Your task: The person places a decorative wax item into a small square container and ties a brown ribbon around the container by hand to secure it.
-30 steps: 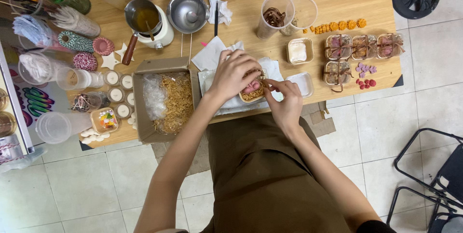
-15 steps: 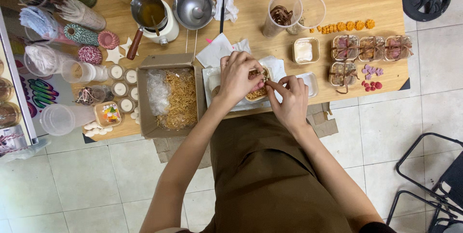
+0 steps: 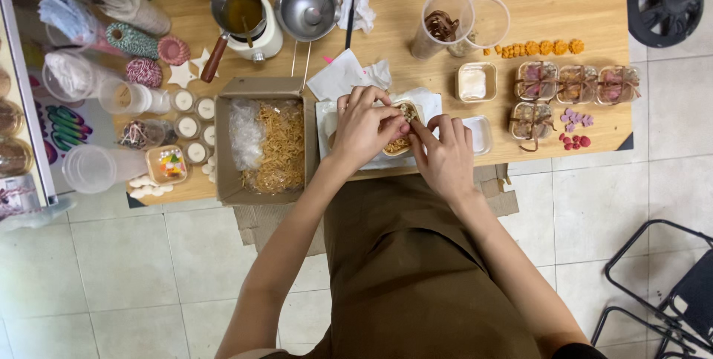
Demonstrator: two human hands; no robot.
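Floor: we stand on pale square tiles [image 3: 134, 270], with a black metal chair frame [image 3: 661, 285] well to the right of the table.
Table: our wooden table [image 3: 416, 47] is crowded; its near edge runs just in front of our brown apron [image 3: 416, 277].
Cardboard box: the open cardboard box [image 3: 264, 140] of straw-like filler sits at the table's near edge, just left of our hands.
White mat: a white mat [image 3: 431, 99] lies on the table right of the box, under our hands.
Small tray: the small tray [image 3: 401, 132], filled with tan shreds and a pink piece, rests on the mat, between both our hands.
Left hand: our left hand [image 3: 364, 125] curls over the tray's left side, fingers bent onto its contents; we cannot tell whether it pinches anything.
Right hand: our right hand [image 3: 445, 155] touches the tray's right edge, thumb and forefinger pressed together at the rim.
Finished trays: four ribbon-tied trays [image 3: 568, 84] sit on the table's right part, well apart from the box.
Open room: a strip of bare wood lies between the mat and the tied trays; left of the box, small candle cups [image 3: 186, 125] and jars [image 3: 96, 170] crowd the table.
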